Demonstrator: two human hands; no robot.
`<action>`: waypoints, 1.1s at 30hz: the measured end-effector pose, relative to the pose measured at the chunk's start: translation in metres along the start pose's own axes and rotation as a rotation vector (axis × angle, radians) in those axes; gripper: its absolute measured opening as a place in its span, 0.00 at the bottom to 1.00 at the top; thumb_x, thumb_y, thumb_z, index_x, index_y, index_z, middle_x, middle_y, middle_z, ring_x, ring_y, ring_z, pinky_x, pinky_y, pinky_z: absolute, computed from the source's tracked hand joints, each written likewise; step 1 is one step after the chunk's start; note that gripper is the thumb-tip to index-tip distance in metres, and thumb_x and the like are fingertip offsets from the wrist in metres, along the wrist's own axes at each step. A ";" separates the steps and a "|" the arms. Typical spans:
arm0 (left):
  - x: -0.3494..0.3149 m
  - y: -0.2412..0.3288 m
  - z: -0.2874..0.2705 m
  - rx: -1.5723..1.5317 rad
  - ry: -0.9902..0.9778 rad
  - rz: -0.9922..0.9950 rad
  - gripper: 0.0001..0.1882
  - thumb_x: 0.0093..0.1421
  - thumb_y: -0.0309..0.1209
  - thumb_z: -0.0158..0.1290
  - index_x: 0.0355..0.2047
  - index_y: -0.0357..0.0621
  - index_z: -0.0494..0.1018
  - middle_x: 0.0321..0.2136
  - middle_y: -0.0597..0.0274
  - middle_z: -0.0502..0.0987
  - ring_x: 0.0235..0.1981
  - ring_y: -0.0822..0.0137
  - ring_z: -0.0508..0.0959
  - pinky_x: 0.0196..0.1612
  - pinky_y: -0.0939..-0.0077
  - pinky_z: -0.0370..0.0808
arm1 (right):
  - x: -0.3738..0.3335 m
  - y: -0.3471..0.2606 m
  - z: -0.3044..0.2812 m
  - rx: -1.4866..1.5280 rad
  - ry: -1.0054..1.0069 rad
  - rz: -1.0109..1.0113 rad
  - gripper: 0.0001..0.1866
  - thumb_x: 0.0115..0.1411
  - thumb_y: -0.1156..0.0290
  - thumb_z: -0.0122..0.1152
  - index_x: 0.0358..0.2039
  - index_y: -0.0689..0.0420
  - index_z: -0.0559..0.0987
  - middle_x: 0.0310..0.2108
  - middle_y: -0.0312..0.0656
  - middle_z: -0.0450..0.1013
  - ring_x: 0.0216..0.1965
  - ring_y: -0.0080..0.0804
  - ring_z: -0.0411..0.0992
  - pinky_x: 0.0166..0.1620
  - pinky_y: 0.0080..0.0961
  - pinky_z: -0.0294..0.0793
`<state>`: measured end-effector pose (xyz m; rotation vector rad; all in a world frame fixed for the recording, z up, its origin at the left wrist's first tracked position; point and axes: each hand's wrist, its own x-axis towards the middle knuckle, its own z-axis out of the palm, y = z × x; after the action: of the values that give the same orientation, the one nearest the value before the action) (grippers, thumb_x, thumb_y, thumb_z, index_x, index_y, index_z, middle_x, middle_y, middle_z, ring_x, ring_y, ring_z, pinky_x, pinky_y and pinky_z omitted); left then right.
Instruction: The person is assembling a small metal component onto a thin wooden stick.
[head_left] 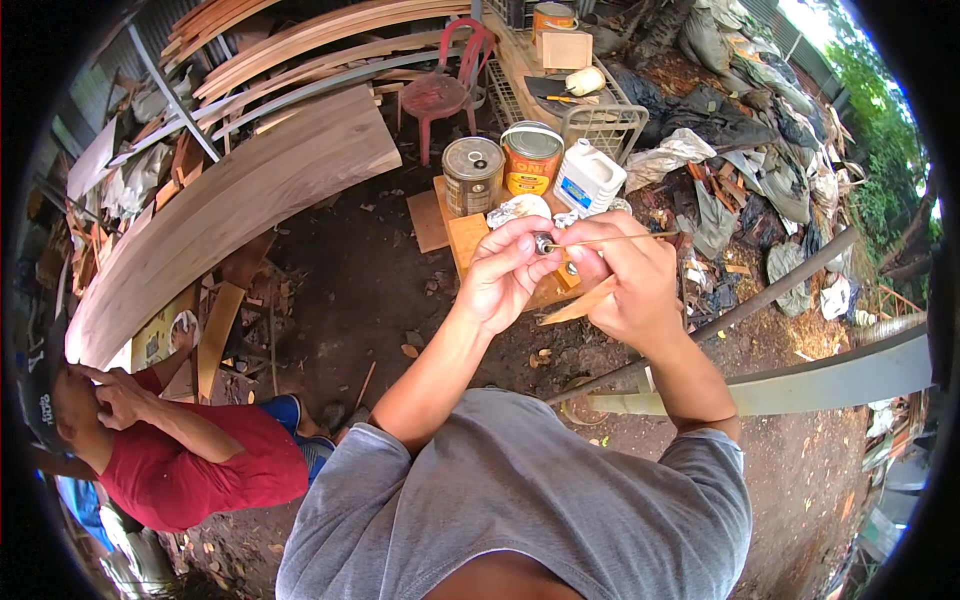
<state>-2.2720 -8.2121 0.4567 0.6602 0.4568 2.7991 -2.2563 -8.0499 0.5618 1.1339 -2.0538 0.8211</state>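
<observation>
My left hand (500,275) is closed, pinching a small round metal fitting (543,243) between thumb and fingertips. Close beside it, my right hand (632,275) grips a thin brownish rod (625,238), whose near end meets the fitting; whether it goes inside I cannot tell. A pointed piece of light wood (578,303) juts from under the right hand's curled fingers. Just beyond my hands stand an open-topped looking grey metal can (472,178), an orange and yellow paint can (531,160) and a white plastic jug (588,180). Orange-brown boards (466,238) lie beneath them.
At the left, a person in a red shirt (215,465) sits beside a long wide plank (230,215). A red plastic chair (440,92) stands ahead. Debris and sacks (720,130) are heaped at the right, with a pole (770,290) and a pale curved panel (830,380) nearer me.
</observation>
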 end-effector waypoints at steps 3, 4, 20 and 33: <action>0.000 0.003 0.005 -0.022 0.003 0.001 0.14 0.65 0.27 0.50 0.49 0.34 0.72 0.44 0.50 0.77 0.42 0.63 0.81 0.48 0.73 0.80 | -0.001 -0.004 0.002 0.107 0.095 0.080 0.06 0.53 0.81 0.62 0.33 0.62 0.79 0.29 0.42 0.77 0.28 0.34 0.75 0.30 0.26 0.72; 0.000 0.003 0.005 -0.022 0.004 0.002 0.14 0.65 0.27 0.50 0.49 0.34 0.72 0.44 0.50 0.77 0.42 0.63 0.81 0.48 0.73 0.80 | 0.000 -0.007 0.000 0.114 0.135 0.071 0.05 0.55 0.81 0.61 0.33 0.62 0.79 0.28 0.43 0.77 0.27 0.33 0.74 0.29 0.25 0.71; 0.003 0.000 0.003 -0.180 -0.038 -0.026 0.14 0.66 0.27 0.48 0.51 0.34 0.70 0.45 0.47 0.75 0.42 0.61 0.81 0.48 0.73 0.81 | -0.009 -0.010 -0.005 -0.059 0.181 -0.082 0.06 0.53 0.79 0.64 0.33 0.60 0.80 0.28 0.44 0.76 0.25 0.34 0.74 0.26 0.24 0.72; 0.001 0.000 0.003 -0.073 -0.007 -0.004 0.14 0.66 0.29 0.50 0.49 0.35 0.71 0.42 0.54 0.76 0.40 0.65 0.81 0.48 0.73 0.79 | -0.003 0.002 0.002 -0.216 0.023 -0.197 0.16 0.44 0.72 0.66 0.37 0.52 0.80 0.33 0.34 0.74 0.25 0.27 0.75 0.24 0.24 0.73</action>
<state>-2.2717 -8.2115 0.4597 0.6530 0.3522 2.7938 -2.2572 -8.0484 0.5579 1.1757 -1.9224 0.5012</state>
